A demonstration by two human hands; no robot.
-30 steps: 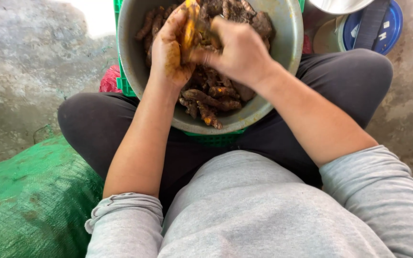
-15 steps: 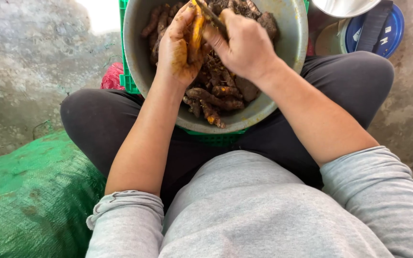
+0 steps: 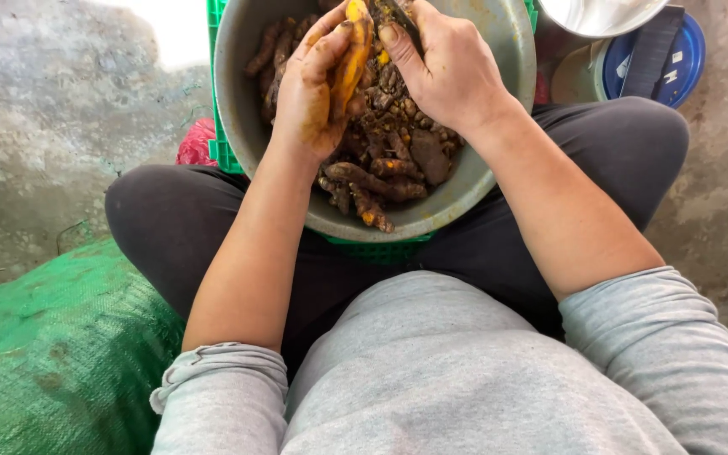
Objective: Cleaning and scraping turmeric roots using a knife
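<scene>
2 hands (image 3: 313, 101) — 2 metal bowls (image 3: 499, 168) — 1 green sack (image 3: 44, 354).

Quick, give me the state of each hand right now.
Left hand: closed around a peeled orange root over the metal bowl.
Right hand: closed on a dark blade, set against the root.

Bowl: large round metal bowl (image 3: 499, 181) rests on green plastic crate (image 3: 216, 152), between the knees.
Contents: brown knobbly roots (image 3: 393, 147) lie in the bowl.
Left: green woven sack (image 3: 35, 337) beside the thigh.
Behind right: blue round lid (image 3: 688, 59).
</scene>
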